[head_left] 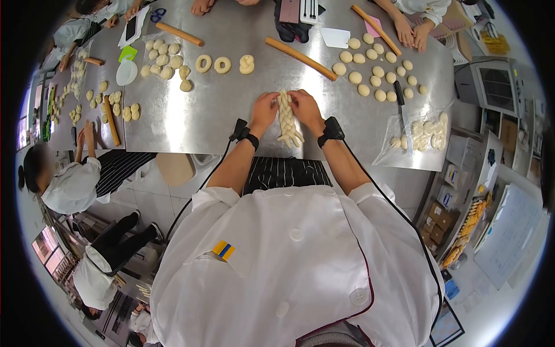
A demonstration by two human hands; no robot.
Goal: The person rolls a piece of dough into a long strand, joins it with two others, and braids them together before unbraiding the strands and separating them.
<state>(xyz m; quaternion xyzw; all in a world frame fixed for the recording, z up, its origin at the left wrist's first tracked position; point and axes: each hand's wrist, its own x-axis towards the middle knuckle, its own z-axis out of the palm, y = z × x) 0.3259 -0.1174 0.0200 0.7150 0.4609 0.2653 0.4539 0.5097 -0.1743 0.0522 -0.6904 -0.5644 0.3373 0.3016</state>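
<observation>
A braided strip of pale dough (287,118) lies lengthwise on the steel table in front of me, its loose strand ends spread toward my body. At the braid's far end, my left hand (266,108) has its fingers closed on the left side. My right hand (305,107) grips the same end from the right, fingers bent against the dough. Beyond my hands lie two dough rings (222,65) and a knotted dough piece (247,64). A wooden rolling pin (300,58) rests diagonally past my right hand.
Dough balls (377,72) are scattered at the right, near a long knife (403,115) lying on bagged dough pieces (428,134). More dough balls (163,58) sit on plastic at the left. A white scraper (336,38) lies farther back. Other people's hands (411,32) rest across the table.
</observation>
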